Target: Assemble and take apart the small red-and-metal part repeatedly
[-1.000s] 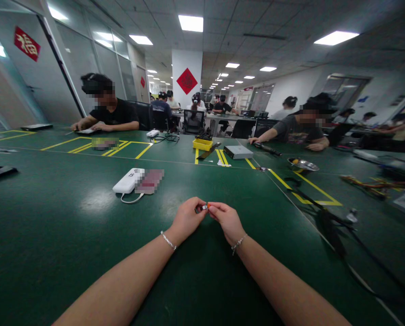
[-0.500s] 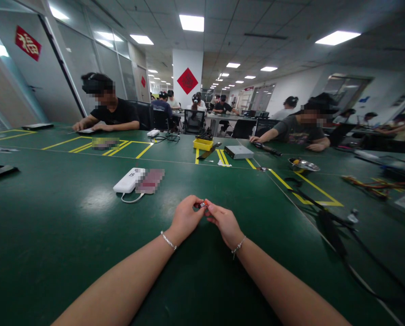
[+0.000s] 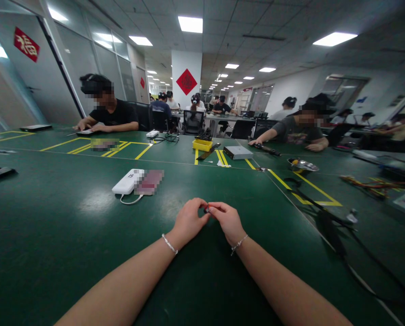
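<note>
Two hands, one tiny orange-and-grey piece, big green table.
So the left hand and right hand meet fingertip to fingertip over the green tabletop, both pinching the orange-and-grey piece between thumb and fingers. It's mostly covered, so I can't tell what it is exactly, or if the hands are resting on the table. There's a silvery bracelet on each wrist. Off to the left sits a white power bank marked 15, its white cable looping to a pixelated reddish thing; farther back, a yellow bin stands near a grey box.
</note>
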The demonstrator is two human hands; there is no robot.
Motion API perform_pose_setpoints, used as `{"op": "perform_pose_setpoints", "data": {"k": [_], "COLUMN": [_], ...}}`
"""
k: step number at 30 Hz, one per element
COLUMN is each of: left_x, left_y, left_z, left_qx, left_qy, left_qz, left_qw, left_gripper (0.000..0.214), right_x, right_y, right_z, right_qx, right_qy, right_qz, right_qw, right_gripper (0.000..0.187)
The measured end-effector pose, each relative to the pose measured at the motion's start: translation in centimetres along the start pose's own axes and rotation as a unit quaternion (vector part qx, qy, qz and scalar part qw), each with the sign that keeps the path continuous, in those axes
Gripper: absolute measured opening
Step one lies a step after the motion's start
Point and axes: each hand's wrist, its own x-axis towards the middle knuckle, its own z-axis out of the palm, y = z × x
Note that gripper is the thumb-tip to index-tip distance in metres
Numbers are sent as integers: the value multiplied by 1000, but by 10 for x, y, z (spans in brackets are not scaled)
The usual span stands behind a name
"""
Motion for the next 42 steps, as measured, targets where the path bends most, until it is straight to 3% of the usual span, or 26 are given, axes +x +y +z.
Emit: {"op": "perform_pose_setpoints", "data": {"k": [3, 5, 6, 9, 10, 12, 16, 19, 22, 24, 26, 29, 32, 34, 37, 42], "left_x": [-1, -2, -2, -2, -1, -1, -3, -4, -5, -5, -6, -6, -7, -7, -8, -7], "left_y": [-4, -8, -10, -14, -15, -16, -18, -17, -16, -14, -13, -13, -15, -16, -17, -17], "left_z": [1, 1, 0, -1, -1, 0, 2, 1, -2, -3, -3, -2, 0, 2, 4, 4], "left_qx": [-3, 3, 9, 33, 41, 60, 83, 86, 91, 93, 94, 98, 113, 127, 144, 151], "left_qy": [-23, -41, -54, -90, -98, -100, -101, -108, -114, -118, -117, -116, -119, -125, -149, -173], "left_qz": [-6, -15, -18, -23, -23, -21, -21, -15, 1, 6, 7, 12, 13, 13, 13, 12], "left_qw": [1000, 999, 998, 995, 994, 993, 991, 990, 989, 989, 989, 988, 986, 984, 978, 973], "left_gripper": [30, 30, 28, 23, 21, 19, 19, 20, 23, 25, 26, 31, 38, 43, 45, 42], "right_x": [17, 31, 36, 45, 45, 43, 36, 34, 33, 33, 35, 38, 34, 25, 10, 2], "right_y": [-5, -7, -7, -3, -1, 6, 14, 14, 11, 8, 3, -5, -8, -5, 2, 7], "right_z": [-25, -57, -78, -145, -165, -197, -221, -218, -212, -204, -189, -150, -98, -66, -36, -28], "right_qx": [-106, -224, -295, -501, -538, -561, -530, -535, -545, -558, -584, -599, -570, -557, -547, -541], "right_qy": [59, 119, 148, 216, 247, 304, 340, 348, 359, 370, 343, 199, 20, -79, -175, -237], "right_qz": [-37, -60, -71, -79, -64, 4, 167, 225, 224, 175, 76, -92, -189, -205, -179, -156], "right_qw": [992, 965, 941, 834, 803, 770, 759, 737, 724, 722, 732, 770, 800, 801, 799, 792], "right_gripper": [24, 24, 25, 28, 30, 32, 33, 36, 39, 41, 42, 42, 40, 39, 45, 50]}}
